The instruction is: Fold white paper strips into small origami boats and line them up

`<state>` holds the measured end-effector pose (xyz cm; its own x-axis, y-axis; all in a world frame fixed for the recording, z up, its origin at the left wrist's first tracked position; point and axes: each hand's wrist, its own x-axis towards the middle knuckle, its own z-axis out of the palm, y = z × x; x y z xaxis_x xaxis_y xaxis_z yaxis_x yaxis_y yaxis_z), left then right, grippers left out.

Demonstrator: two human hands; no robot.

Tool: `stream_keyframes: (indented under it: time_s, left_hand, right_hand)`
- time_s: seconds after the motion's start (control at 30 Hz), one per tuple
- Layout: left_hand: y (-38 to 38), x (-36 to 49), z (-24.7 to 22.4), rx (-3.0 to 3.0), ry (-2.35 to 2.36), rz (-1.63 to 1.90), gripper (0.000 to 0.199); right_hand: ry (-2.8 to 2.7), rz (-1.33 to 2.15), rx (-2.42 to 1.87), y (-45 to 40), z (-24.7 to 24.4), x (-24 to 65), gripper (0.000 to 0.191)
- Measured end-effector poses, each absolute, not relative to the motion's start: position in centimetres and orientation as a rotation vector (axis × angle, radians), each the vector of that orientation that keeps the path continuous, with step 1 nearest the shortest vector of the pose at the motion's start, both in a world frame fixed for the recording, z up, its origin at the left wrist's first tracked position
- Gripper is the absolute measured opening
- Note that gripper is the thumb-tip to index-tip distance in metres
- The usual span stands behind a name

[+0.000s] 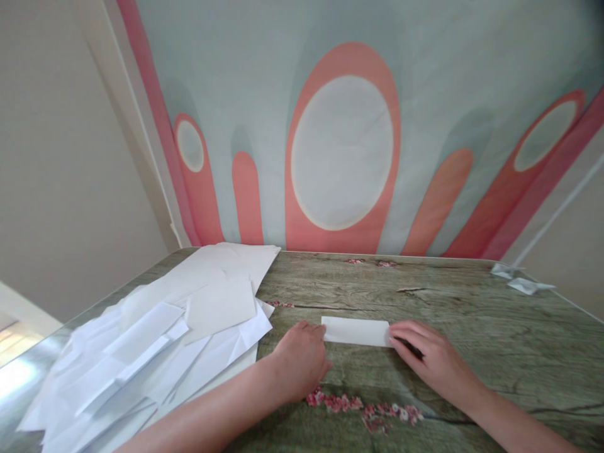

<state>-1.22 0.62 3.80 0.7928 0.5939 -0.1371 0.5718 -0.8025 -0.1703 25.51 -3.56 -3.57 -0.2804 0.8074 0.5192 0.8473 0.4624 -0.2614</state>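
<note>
A narrow, rectangular strip of white paper (356, 331) lies lengthwise across the wood-patterned table (472, 302), in front of me. At its left end is my left hand (302, 360), with the fingers curled at the edge and the thumb lower down near the tabletop. My right hand (422, 352) has the strip's right end between its fingertips and thumb. Both hands rest close to the table surface, and the fingertips partly cover the two short edges. Whether the strip is a single layer or folded, I cannot tell.
A loose, spread-out heap of white paper sheets (219, 308), some creased, covers the left side of the table. Two small crumpled white pieces (529, 286) lie at the far right corner. Behind the table stands a wall covering (264, 75) with red shapes.
</note>
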Motion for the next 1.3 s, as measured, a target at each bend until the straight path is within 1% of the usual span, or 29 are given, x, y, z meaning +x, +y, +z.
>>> stream_keyframes:
  time_s: [0.03,0.17,0.23,0.4,0.63,0.87,0.93,1.1,1.17,1.23,1.3]
  left_hand:
    - [0.6,-1.2,3.8,-2.857,-0.935,0.274,0.038]
    - [0.6,-1.3,3.4,-2.844,-0.944,0.226,0.038]
    - [0.7,-1.2,3.2,-2.843,-0.937,0.194,0.036]
    - [1.3,-1.1,2.8,-2.873,-0.886,0.121,0.033]
    - [2.2,-1.3,2.5,-2.925,-0.986,0.024,0.027]
    - [3.2,-1.5,1.6,-2.947,-1.092,-0.145,0.018]
    - [3.1,-1.5,1.3,-2.952,-1.102,-0.212,0.023]
    - [2.4,-1.2,1.0,-3.007,-1.172,-0.251,0.057]
    - [2.1,-1.0,0.9,-3.054,-1.189,-0.268,0.065]
    - [1.9,-1.0,0.9,-3.087,-1.165,-0.313,0.066]
    - [1.8,-1.0,0.9,-3.101,-1.133,-0.363,0.057]
  right_hand:
    - [-2.084,-0.08,-1.396,-3.4,-3.8,25.7,0.021]
    - [-2.044,-0.054,-1.484,-2.7,-4.6,26.2,0.044]
    - [-2.06,-0.031,-1.494,-2.6,-4.9,26.2,0.047]
    - [-2.072,0.026,-1.494,-2.6,-4.9,26.2,0.044]
    - [-2.021,0.043,-1.438,-2.8,-5.0,26.2,0.041]
    - [-2.113,0.019,-1.287,-3.2,-3.9,25.7,0.025]
    - [-2.121,-0.061,-1.21,-3.3,-3.7,25.4,0.025]
    - [-2.236,-0.245,-1.092,-4.3,-3.0,24.2,0.029]
    - [-2.341,-0.294,-1.037,-4.9,-2.6,23.6,0.033]
    - [-2.421,-0.34,-0.975,-5.5,-2.3,23.0,0.036]
    - [-2.463,-0.376,-0.917,-5.9,-1.9,22.5,0.036]
